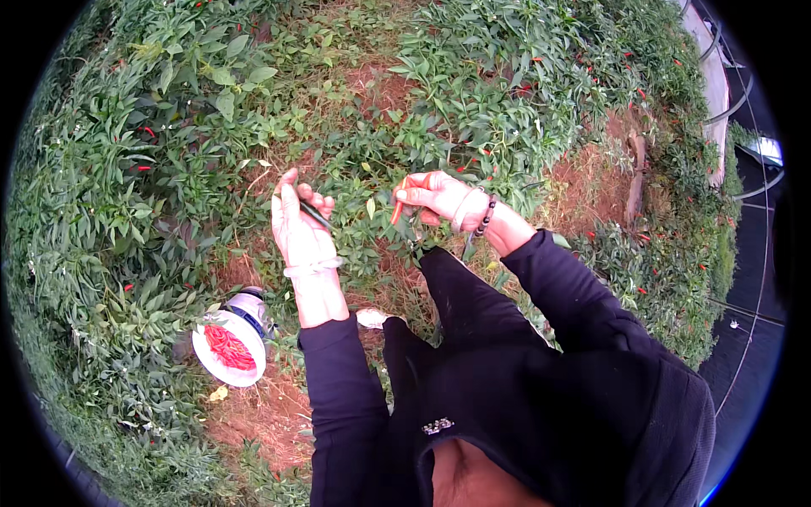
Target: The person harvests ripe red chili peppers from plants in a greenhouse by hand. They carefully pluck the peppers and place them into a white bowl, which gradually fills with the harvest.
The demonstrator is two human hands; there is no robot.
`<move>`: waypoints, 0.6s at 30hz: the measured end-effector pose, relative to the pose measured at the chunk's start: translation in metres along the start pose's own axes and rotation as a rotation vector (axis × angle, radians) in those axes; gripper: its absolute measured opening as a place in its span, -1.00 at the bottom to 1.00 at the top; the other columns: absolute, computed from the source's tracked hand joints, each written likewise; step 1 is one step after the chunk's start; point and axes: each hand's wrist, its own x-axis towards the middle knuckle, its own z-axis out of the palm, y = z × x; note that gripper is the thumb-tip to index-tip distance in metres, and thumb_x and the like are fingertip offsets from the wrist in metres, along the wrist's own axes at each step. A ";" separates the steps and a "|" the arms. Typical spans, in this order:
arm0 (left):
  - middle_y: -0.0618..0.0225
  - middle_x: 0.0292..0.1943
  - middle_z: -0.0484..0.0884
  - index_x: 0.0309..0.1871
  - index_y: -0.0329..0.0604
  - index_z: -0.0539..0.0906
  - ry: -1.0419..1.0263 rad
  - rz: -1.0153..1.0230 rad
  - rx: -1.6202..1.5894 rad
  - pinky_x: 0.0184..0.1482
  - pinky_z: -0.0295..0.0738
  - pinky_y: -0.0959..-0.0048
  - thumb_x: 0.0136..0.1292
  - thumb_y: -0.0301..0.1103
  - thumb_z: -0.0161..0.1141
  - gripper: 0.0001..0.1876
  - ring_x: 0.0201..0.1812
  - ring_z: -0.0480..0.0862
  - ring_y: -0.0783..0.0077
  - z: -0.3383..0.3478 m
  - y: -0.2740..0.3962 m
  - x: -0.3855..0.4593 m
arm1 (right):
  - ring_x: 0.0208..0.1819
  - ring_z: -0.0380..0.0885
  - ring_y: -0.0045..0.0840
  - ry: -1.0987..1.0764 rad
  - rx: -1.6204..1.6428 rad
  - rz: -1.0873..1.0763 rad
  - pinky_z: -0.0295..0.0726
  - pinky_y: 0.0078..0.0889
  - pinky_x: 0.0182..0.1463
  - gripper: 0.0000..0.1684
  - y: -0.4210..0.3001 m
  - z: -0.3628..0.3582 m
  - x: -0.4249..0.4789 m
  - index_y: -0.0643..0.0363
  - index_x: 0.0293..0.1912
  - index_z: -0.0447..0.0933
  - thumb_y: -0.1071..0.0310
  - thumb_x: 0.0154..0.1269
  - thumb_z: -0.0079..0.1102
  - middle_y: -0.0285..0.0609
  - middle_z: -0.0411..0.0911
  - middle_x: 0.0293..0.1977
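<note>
My left hand (301,218) is raised palm up, its fingers curled around a slender dark object (315,214) that looks like a dark green chili pepper. To its right, my right hand (434,196) pinches a red chili pepper (397,212) between thumb and fingers; more red shows along the fingers. Leafy chili plants (374,149) spread just beyond and below both hands. Left of my left forearm, a white bucket (214,374) tilts toward me with a heap of red chili peppers (229,348) inside.
A pale container with a dark band (247,310) adjoins the bucket. Chili plants with red fruit (142,149) line the left, others (589,70) the right. Reddish soil with dry straw (266,412) lies between. At far right are grey hoops (738,108) and dark ground sheeting (747,266).
</note>
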 end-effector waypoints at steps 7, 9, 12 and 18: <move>0.41 -0.29 0.60 -0.11 -0.21 0.54 -0.292 -0.311 0.778 -0.62 0.17 0.79 0.24 -0.21 0.06 -0.72 -0.58 0.35 0.79 0.000 0.001 -0.078 | -0.75 0.20 -0.79 0.065 0.139 -0.068 0.14 -0.70 -0.72 -0.79 0.007 0.045 -0.018 0.15 -0.37 0.48 0.20 0.23 0.06 -0.41 0.41 -0.56; 0.47 -0.45 0.58 -0.20 -0.21 0.57 -0.286 -0.318 0.794 -0.63 0.15 0.79 0.24 -0.22 0.05 -0.75 -0.61 0.34 0.80 -0.010 -0.006 -0.083 | -0.76 0.19 -0.79 0.067 0.187 -0.053 0.13 -0.70 -0.72 -0.77 0.015 0.049 -0.016 0.13 -0.39 0.47 0.18 0.23 0.06 -0.43 0.38 -0.58; 0.50 -0.56 0.52 -0.31 -0.20 0.57 -0.232 -0.337 0.875 -0.60 0.17 0.75 0.24 -0.20 0.06 -0.76 -0.62 0.35 0.76 -0.012 -0.015 -0.090 | -0.77 0.18 -0.77 0.127 0.279 -0.026 0.11 -0.68 -0.73 -0.79 0.033 0.051 -0.015 0.13 -0.38 0.47 0.20 0.25 0.04 -0.43 0.35 -0.59; 0.32 -0.27 0.49 -0.30 -0.13 0.46 -0.228 -0.143 -0.095 -0.16 0.33 0.48 0.26 -0.14 0.01 -0.76 -0.19 0.45 0.49 -0.010 -0.041 -0.093 | -0.64 0.24 -0.73 -0.071 0.930 0.003 0.21 -0.70 -0.60 -0.77 0.049 0.040 -0.012 0.13 -0.37 0.41 0.18 0.28 -0.03 -0.39 0.36 -0.58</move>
